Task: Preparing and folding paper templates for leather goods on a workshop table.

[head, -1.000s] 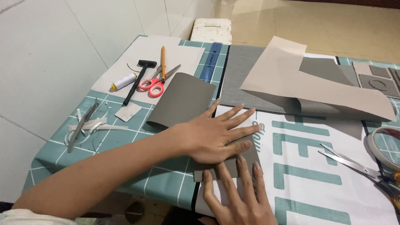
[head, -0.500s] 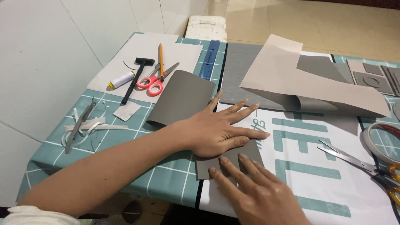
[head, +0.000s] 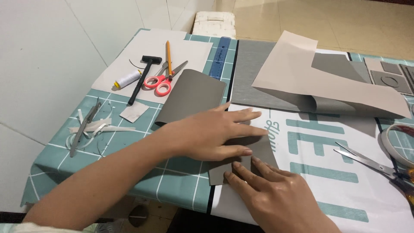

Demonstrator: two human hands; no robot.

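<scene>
On my feed, back-left of the bench [head: 51, 155]: red-handled scissors [head: 160, 82], pencil [head: 169, 58], black hammer [head: 141, 77], white thread spool [head: 127, 79], blue ruler [head: 220, 57]. Curled grey sheet [head: 192, 96] beside them. Steel scissors [head: 366, 160] and tape roll [head: 399, 144] far right. Beige cut sheet [head: 310, 82] at back.

right hand [head: 276, 196] drawn back toward near edge of grey piece [head: 241, 162]; left hand [head: 213, 133] fingers closer together.

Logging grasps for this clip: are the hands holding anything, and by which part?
Nothing is gripped. Both hands, left hand and right hand, press flat on a grey sheet, near its lower edge.
</scene>
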